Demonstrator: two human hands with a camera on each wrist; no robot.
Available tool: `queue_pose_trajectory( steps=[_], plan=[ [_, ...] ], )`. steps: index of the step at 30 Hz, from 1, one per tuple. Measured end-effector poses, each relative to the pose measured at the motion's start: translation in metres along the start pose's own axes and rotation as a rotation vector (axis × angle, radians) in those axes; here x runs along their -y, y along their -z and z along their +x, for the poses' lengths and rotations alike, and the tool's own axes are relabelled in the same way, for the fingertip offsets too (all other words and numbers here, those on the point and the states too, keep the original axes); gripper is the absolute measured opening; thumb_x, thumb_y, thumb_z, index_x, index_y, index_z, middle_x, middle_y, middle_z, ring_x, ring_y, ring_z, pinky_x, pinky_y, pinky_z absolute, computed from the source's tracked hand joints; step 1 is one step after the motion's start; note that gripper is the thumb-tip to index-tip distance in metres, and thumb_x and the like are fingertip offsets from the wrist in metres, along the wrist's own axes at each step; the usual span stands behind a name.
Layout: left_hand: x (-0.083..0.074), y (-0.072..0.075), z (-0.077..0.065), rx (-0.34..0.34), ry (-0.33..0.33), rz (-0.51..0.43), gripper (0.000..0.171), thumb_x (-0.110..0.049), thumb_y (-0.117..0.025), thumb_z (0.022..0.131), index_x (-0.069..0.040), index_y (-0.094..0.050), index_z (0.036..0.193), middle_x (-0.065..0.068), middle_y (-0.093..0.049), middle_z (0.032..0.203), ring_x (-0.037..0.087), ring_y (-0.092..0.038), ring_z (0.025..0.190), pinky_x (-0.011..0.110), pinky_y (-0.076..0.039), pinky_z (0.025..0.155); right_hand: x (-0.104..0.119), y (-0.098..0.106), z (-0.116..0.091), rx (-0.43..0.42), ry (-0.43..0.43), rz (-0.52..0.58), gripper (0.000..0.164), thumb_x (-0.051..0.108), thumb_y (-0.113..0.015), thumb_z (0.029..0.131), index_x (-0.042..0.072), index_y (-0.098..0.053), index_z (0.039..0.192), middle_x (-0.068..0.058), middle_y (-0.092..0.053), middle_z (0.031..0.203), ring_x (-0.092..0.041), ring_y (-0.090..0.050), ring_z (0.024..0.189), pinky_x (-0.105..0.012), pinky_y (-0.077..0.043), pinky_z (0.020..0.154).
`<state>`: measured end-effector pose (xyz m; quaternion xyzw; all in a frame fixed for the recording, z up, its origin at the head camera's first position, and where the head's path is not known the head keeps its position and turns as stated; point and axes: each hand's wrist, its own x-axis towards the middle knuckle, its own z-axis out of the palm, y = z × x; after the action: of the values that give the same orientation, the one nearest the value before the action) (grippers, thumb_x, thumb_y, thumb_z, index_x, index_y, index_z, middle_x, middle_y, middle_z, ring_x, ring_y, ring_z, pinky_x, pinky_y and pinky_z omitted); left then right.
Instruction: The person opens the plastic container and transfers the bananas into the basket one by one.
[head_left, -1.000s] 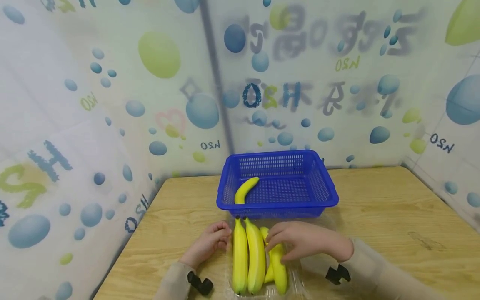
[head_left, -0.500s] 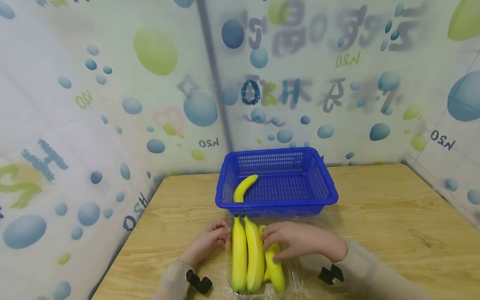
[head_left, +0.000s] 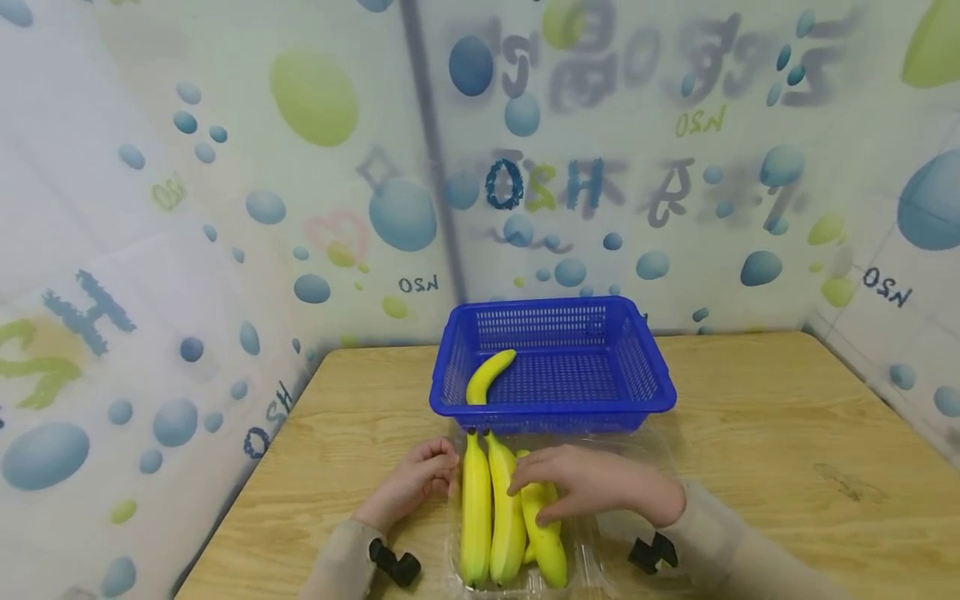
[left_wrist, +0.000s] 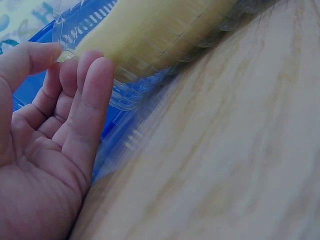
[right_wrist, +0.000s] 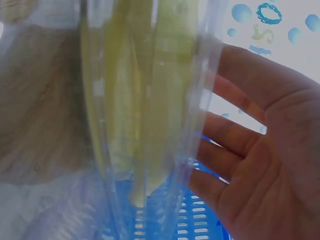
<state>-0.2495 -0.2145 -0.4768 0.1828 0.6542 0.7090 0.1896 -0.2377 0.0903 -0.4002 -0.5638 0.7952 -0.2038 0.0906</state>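
Observation:
A clear plastic clamshell container (head_left: 588, 554) lies at the near edge of the table with several yellow bananas in it. Two bananas, the leftmost one (head_left: 476, 517) and its neighbour (head_left: 510, 533), lie side by side, stems pointing away. My left hand (head_left: 408, 487) pinches the container's left rim between thumb and forefinger; the left wrist view shows the fingertips (left_wrist: 59, 52) at the plastic edge. Over the right side, my right hand (head_left: 592, 483) grips a banana (head_left: 545, 542), which lies over another one mostly hidden beneath. In the right wrist view the fingers (right_wrist: 220, 150) show behind the clear wall.
A blue perforated basket (head_left: 555, 410) stands just beyond the container, with one banana (head_left: 489, 377) at its left side. The wooden table (head_left: 765, 433) meets a bubble-patterned curtain (head_left: 600, 150) at the back. The container's transparent lid (head_left: 630, 529) spreads to the right under the right forearm.
My right hand has shifted slightly left, bringing the gripped banana closer to the two on the left. My left hand stays at the container's rim.

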Motion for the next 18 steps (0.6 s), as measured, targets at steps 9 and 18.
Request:
queue_pose_trajectory(
  steps=[9, 18],
  plan=[
    [0.0032, 0.0019, 0.0007, 0.011, -0.001, -0.001, 0.012, -0.005, -0.049, 0.097, -0.012, -0.053, 0.089, -0.001, -0.055, 0.078, 0.010, -0.060, 0.066, 0.025, -0.053, 0.063, -0.0035, -0.0055, 0.0007, -0.048, 0.082, -0.032, 0.016, 0.025, -0.068, 0.090, 0.016, -0.065, 0.104, -0.002, -0.062, 0.123, -0.015, -0.054, 0.118, -0.029, -0.044, 0.099],
    [0.0021, 0.0028, 0.0012, 0.008, 0.002, 0.001, 0.010, -0.009, -0.051, 0.097, -0.012, -0.053, 0.089, -0.001, -0.055, 0.078, 0.010, -0.059, 0.066, 0.025, -0.053, 0.063, -0.0071, -0.0067, -0.0002, -0.066, 0.122, -0.019, 0.031, -0.002, -0.061, 0.080, 0.013, -0.067, 0.107, -0.005, -0.063, 0.125, -0.021, -0.053, 0.123, -0.033, -0.041, 0.103]
  ],
)
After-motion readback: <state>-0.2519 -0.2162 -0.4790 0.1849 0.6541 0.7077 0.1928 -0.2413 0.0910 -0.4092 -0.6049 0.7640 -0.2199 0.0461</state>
